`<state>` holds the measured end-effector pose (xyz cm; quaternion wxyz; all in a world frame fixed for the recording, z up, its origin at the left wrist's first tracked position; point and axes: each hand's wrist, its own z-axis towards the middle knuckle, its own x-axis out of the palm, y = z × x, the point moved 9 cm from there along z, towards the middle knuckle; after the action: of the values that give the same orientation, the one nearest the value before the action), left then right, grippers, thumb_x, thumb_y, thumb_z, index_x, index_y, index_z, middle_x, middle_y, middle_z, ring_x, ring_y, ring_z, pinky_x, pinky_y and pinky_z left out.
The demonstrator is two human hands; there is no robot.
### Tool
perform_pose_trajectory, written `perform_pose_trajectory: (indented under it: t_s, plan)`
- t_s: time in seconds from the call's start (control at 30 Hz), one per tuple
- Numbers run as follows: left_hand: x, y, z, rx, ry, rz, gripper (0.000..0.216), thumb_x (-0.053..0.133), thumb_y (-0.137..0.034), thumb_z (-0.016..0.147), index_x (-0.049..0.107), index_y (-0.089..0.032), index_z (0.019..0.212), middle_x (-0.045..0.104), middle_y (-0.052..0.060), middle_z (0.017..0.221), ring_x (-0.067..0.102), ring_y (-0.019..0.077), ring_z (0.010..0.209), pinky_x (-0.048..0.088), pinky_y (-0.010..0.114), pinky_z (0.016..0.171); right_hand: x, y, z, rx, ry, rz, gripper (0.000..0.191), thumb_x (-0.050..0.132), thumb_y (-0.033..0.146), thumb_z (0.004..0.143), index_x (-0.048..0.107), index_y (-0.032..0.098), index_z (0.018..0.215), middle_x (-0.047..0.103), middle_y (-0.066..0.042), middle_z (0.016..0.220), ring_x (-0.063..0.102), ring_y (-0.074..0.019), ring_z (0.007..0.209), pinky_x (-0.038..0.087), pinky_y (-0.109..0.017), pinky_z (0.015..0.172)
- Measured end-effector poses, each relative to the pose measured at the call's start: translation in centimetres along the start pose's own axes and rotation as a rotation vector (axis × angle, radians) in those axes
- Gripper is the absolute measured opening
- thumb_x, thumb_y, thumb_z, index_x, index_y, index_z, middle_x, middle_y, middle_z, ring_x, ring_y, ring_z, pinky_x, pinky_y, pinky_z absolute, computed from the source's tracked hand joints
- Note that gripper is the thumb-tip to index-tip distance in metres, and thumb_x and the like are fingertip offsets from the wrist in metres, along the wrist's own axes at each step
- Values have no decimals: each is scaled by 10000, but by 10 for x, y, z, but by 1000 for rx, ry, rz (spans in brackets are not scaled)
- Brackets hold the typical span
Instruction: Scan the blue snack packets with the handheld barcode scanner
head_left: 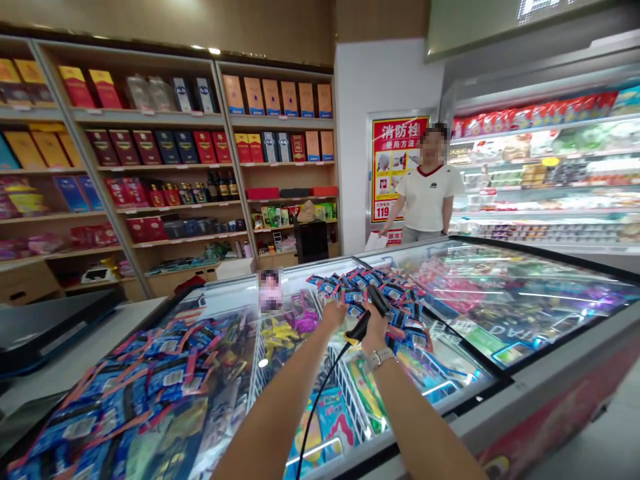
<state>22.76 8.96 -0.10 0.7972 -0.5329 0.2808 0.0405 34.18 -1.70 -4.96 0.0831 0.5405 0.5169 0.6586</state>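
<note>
My right hand (375, 328) is closed around a black handheld barcode scanner (371, 311) whose head points down at the heap of blue-and-red packets (356, 288) in the open middle part of the chest freezer (540, 373). A black cord (320, 393) runs from the scanner's handle back toward me. A watch sits on that wrist. My left hand (334, 312) reaches into the same opening and touches the packets; its fingers are mostly hidden behind the hand.
Glass sliding lids (500, 293) cover the freezer right and left. A person in a white shirt (429, 197) stands beyond the far end by a red poster. Shelves of boxed goods (165, 147) line the back wall; a chilled display (550, 173) stands right.
</note>
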Motion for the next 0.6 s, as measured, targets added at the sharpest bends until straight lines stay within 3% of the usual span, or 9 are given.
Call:
perform_pose_trajectory:
  t_s: [0.1, 0.17, 0.23, 0.33, 0.47, 0.6]
  plan:
    - [13, 2, 9, -90, 75, 166, 192, 702, -282, 729, 638, -187, 574, 680, 39, 627, 673, 231, 791, 479, 283, 737, -10, -4, -7, 83, -206, 39, 271, 729, 321, 567, 604, 240, 793, 689, 18, 680, 632, -210, 655, 490, -331, 562]
    - [15, 5, 9, -149, 111, 149, 136, 752, -258, 694, 660, -179, 632, 704, 40, 693, 675, 232, 869, 480, 270, 762, -9, -3, -11, 87, -233, 64, 273, 734, 294, 554, 611, 228, 788, 710, 9, 729, 654, -213, 740, 500, -315, 592]
    - [14, 14, 3, -254, 124, -44, 125, 791, -203, 659, 674, -162, 677, 709, 46, 720, 672, 232, 910, 490, 270, 788, -6, -1, -14, 78, -223, 57, 261, 736, 287, 547, 614, 217, 766, 720, 0, 745, 663, -220, 799, 505, -307, 617]
    - [8, 28, -11, -398, 109, -423, 137, 799, -140, 655, 665, -139, 682, 674, 35, 651, 679, 202, 802, 519, 286, 779, 1, 3, -20, 25, -144, 1, 222, 735, 291, 547, 627, 209, 723, 730, -12, 757, 666, -230, 839, 513, -307, 662]
    - [-31, 45, -30, -436, -29, -693, 223, 814, -64, 613, 643, -148, 728, 626, -15, 602, 652, 133, 665, 538, 270, 752, 25, 1, -41, -28, 10, -15, 143, 708, 281, 579, 660, 206, 690, 739, -31, 745, 675, -224, 819, 514, -299, 686]
    - [-88, 63, -54, -434, -109, -841, 270, 841, -78, 566, 630, -143, 721, 589, -36, 602, 606, 85, 614, 523, 209, 691, 68, -21, -74, 75, 194, 65, 128, 693, 258, 586, 656, 196, 692, 732, -40, 683, 690, -215, 737, 516, -293, 638]
